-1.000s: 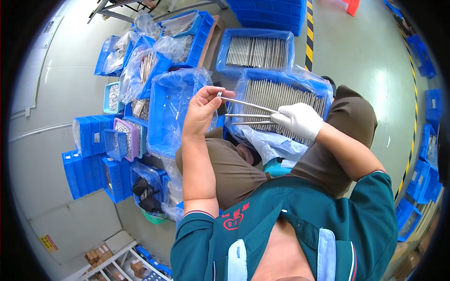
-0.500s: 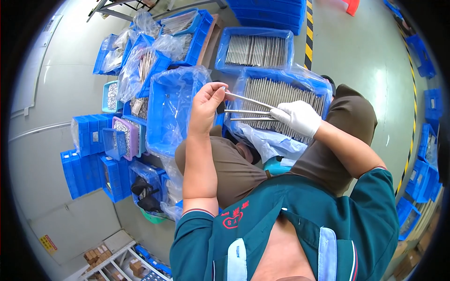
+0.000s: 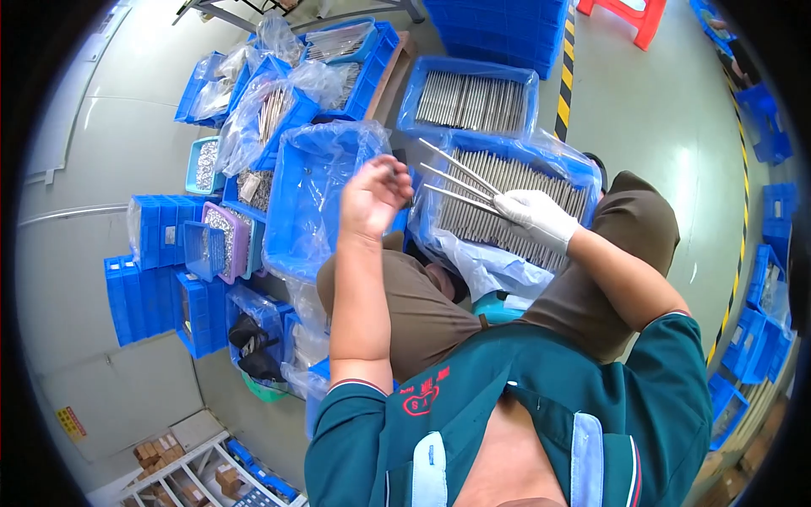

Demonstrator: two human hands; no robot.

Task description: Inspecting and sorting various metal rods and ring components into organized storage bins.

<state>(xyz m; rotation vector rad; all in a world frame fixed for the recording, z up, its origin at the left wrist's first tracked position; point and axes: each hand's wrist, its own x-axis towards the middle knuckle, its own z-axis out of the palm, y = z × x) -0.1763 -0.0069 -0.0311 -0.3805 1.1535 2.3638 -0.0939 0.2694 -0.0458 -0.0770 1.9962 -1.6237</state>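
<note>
My right hand [image 3: 534, 218], in a white glove, grips three thin metal rods [image 3: 463, 176]. Their free ends fan out toward the upper left, above a blue crate [image 3: 591, 173] densely filled with similar rods lying side by side. My bare left hand [image 3: 376, 196] is raised left of the rod tips and apart from them. Its fingers are curled in and slightly blurred, and whatever they may hold cannot be made out. Just beyond that hand, to the left, stands a blue crate lined with clear plastic [image 3: 291, 198].
Behind the rod crate sits another blue crate of rods [image 3: 469, 97], with stacked blue crates [image 3: 498, 34] beyond. At the left are bagged crates [image 3: 253, 118], a pink basket [image 3: 226, 241] of small shiny parts and more blue crates [image 3: 160, 228]. A red stool [image 3: 646, 25] stands far right.
My left hand has let go of the rod end it was pinching and drawn slightly back. The rods in my right hand now tilt upward and fan wider.
</note>
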